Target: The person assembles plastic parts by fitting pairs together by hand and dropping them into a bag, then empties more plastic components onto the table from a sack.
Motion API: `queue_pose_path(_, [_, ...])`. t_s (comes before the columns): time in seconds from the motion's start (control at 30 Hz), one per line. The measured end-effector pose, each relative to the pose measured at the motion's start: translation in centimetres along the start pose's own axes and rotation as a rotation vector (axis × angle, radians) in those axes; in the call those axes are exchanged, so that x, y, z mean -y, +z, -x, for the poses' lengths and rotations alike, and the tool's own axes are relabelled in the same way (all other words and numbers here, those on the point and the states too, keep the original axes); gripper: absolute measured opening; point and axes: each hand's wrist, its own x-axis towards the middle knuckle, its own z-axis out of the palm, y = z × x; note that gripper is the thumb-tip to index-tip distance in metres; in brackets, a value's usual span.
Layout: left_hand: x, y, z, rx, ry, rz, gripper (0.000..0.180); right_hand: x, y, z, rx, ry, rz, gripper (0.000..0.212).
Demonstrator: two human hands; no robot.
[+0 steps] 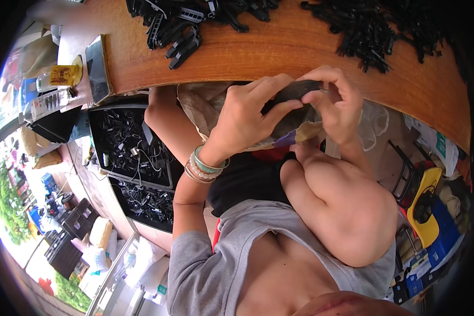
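Note:
A dark, flat piece with a curved edge point(292, 94), probably plastic, is held up between my two hands at the near edge of the wooden table. My left hand point(245, 113) pinches its left end between thumb and fingers. At the other end, the thumb and forefinger of my right hand point(338, 102) curl closed around it. My fingers hide part of the piece, so its exact kind does not show. Directly below both hands, an open sack point(195, 105) spreads over my lap.
Two heaps of black plastic parts, a left one point(181, 34) and a right one point(366, 31), lie on the wooden table point(268, 55). A phone-like dark slab point(96, 68) rests at the table's left end. Black trays point(171, 174) of parts stand lower left; a yellow stool point(426, 210) is at right.

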Motion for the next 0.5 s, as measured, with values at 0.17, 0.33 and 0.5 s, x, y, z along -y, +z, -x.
queue_pose_path(0.17, [0.3,-0.7,0.2,0.056,-0.136,0.050,0.026,0.1,-0.3,0.0,0.057,0.114,-0.047,0.028])
queue_pose_path(0.33, [2.9,-3.7,0.3,-0.002,0.003,0.034,0.025,-0.1,-1.3,-2.4,0.403,-0.008,-0.015,0.029])
queue_pose_path(0.5, [6.3,-7.0,-0.1,-0.428,-0.162,-0.883,0.018,-2.4,-4.7,-7.7,-0.114,-0.583,0.917,0.016])
